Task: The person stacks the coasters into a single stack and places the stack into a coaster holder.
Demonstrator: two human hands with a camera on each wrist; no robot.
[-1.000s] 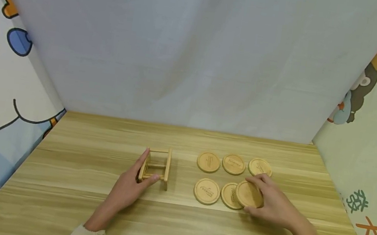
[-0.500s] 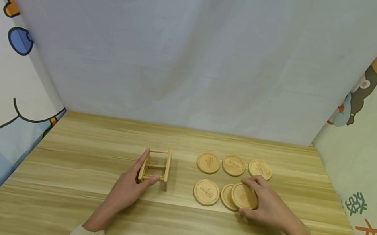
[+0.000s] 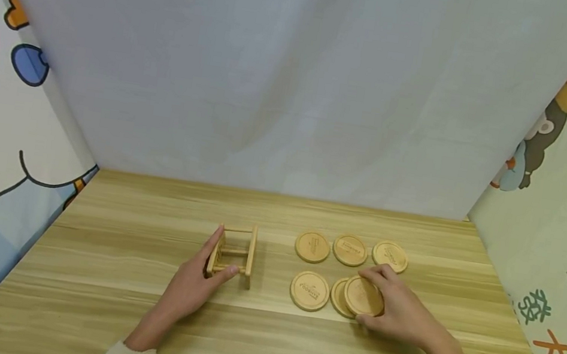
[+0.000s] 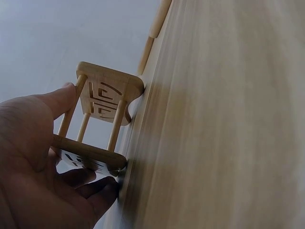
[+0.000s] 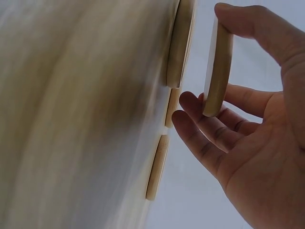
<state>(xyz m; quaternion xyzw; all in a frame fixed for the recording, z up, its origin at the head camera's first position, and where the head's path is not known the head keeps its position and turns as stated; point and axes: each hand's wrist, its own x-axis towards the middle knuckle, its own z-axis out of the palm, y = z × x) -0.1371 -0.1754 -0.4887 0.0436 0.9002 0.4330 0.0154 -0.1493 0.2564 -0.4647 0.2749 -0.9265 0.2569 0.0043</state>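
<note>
My left hand [image 3: 190, 286] grips a small wooden rack [image 3: 234, 251] by its left side, thumb on the near rod. In the left wrist view the rack [image 4: 102, 107] shows two cut-out end panels joined by round rods, standing on the table. My right hand [image 3: 398, 305] pinches a round wooden coaster [image 3: 364, 296] by its edge, thumb on the near side and fingers on the far side. That coaster, tilted, overlaps another coaster [image 3: 338, 296] in the head view. The right wrist view shows the held coaster [image 5: 220, 67] edge-on, raised off the table.
A coaster [image 3: 310, 291] with engraved lettering lies left of the overlapped one. Behind them sits a row of three coasters: left [image 3: 312, 247], middle [image 3: 350, 250] and right [image 3: 389, 256]. A pale curtain [image 3: 297, 82] hangs along the back edge of the wooden table [image 3: 260, 343].
My right hand has shifted a little to the left with the coaster, which now covers more of the one beneath it. My left hand and the rack have stayed in place.
</note>
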